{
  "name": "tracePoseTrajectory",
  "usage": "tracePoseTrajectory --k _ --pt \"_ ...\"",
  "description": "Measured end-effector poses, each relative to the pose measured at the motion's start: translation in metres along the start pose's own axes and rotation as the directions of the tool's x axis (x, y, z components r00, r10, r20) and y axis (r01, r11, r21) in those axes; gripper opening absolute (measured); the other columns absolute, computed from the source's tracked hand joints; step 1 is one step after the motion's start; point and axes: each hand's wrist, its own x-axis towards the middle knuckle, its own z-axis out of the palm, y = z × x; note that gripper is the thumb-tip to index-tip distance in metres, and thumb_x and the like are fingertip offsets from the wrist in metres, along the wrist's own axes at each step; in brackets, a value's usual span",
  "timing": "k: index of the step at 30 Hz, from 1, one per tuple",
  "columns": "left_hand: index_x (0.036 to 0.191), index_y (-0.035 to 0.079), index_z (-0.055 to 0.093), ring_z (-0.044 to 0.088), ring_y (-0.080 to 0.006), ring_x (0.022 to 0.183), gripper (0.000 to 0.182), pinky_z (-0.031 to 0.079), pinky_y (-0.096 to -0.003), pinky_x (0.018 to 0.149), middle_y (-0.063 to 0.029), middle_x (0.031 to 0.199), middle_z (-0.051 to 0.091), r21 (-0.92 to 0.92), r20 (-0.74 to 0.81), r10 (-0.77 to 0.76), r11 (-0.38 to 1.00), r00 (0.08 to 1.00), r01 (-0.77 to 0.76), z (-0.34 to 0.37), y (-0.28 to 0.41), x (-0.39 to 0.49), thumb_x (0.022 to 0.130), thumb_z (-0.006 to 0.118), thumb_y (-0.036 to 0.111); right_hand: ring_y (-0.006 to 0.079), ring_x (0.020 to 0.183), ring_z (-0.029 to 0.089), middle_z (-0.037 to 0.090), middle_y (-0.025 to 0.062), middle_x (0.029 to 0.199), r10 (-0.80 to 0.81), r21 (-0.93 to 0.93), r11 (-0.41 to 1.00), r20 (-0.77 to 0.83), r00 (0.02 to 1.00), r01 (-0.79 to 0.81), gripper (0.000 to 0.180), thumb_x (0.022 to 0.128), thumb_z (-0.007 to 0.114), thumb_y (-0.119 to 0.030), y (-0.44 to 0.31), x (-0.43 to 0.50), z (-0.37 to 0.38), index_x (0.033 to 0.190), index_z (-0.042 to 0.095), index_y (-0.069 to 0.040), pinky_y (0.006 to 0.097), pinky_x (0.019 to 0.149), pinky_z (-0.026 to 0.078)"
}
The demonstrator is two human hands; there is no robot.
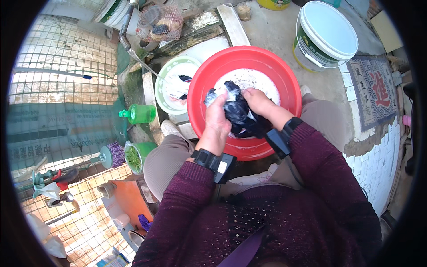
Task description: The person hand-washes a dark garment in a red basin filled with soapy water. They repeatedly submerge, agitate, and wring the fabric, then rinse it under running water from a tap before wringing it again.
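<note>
Both hands hold a wet, dark garment streaked with white suds over a red plastic basin. My left hand grips its left side, thumb up. My right hand grips the fabric's upper right part. The lower part of the garment hangs into the basin, where white foam covers the water. Just left of the basin stands a smaller pale green basin with light and dark wet cloth in it.
A green bottle lies left of the small basin, near a green container with leaves. A lidded white-and-green bucket stands at upper right, beside a patterned mat. A pipe runs at upper left near a pink wire basket.
</note>
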Motion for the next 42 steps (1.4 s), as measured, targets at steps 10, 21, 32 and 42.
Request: tracePoseTrajectory --k 10,21,32,42 --pt "0.137 0.004 0.042 0.052 -0.0207 0.117 0.081 0.042 -0.0325 0.100 -0.0102 0.132 0.050 0.579 0.381 0.263 0.680 0.887 -0.450 -0.002 0.019 -0.018 0.066 0.082 0.005 0.0126 0.091 0.062 0.067 0.0054 0.101 -0.240 0.742 0.670 0.180 0.954 0.029 0.031 0.093 0.059 -0.026 -0.026 -0.010 -0.021 0.111 0.063 -0.001 0.0282 0.085 0.049" --pt "0.122 0.000 0.049 0.061 -0.0166 0.100 0.065 0.050 -0.0301 0.089 -0.0103 0.110 0.063 0.669 0.298 0.396 0.562 0.868 -0.486 0.004 -0.003 -0.023 0.067 0.084 0.006 0.0144 0.091 0.062 0.066 0.0073 0.102 -0.294 0.539 0.722 -0.328 0.898 0.433 0.025 0.092 0.058 -0.012 -0.023 -0.004 -0.006 0.115 0.059 0.000 0.0295 0.082 0.049" --pt "0.123 -0.001 0.053 0.059 -0.0204 0.100 0.042 0.047 -0.0342 0.086 -0.0139 0.110 0.062 0.243 -0.167 0.043 0.970 0.985 -0.001 0.027 -0.010 -0.017 0.095 0.054 0.030 0.0294 0.079 0.061 0.064 0.0190 0.086 -0.378 0.296 0.818 -0.371 0.848 0.494 0.029 0.092 0.059 -0.023 -0.026 -0.021 0.022 0.101 0.058 0.004 0.0362 0.076 0.048" --pt "0.111 0.001 0.060 0.056 -0.0213 0.093 0.035 0.043 -0.0340 0.087 -0.0121 0.102 0.062 0.303 -0.215 0.007 0.951 0.977 0.060 0.025 -0.020 -0.006 0.099 0.042 0.029 0.0223 0.100 0.056 0.059 0.0162 0.107 -0.077 0.480 0.861 -0.200 0.977 0.166 0.035 0.096 0.053 -0.023 -0.035 -0.033 0.025 0.117 0.051 0.004 0.0354 0.089 0.044"
